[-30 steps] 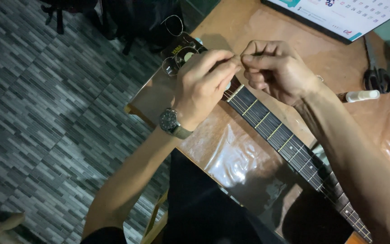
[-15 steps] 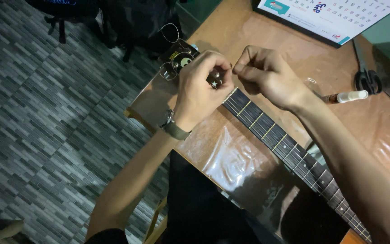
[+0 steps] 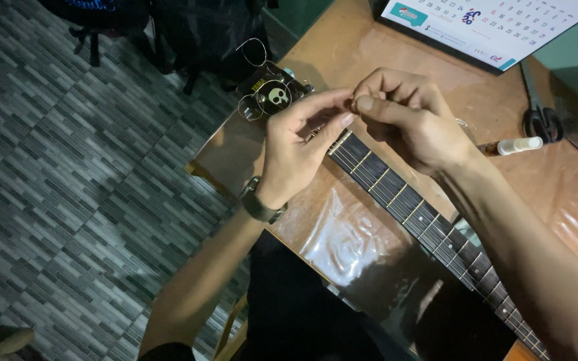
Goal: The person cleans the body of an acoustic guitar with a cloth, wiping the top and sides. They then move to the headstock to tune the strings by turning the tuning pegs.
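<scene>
Fingertips now meet above the guitar neck (image 3: 396, 194) — left hand (image 3: 299, 150) has lifted off the headstock (image 3: 272, 97), both hands pinching the thin string (image 3: 350, 103) with the right hand (image 3: 409, 120).

Dim warm light, glare on plastic sheet (image 3: 342, 241), dark edges

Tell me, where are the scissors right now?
In the head view, the scissors lie on the brown table at far right, below the calendar and just above a small white tube.

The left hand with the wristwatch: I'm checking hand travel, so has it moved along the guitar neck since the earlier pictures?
No. The left hand stays over the dark fretted guitar neck near the headstock, fingertips meeting the right hand.
</scene>
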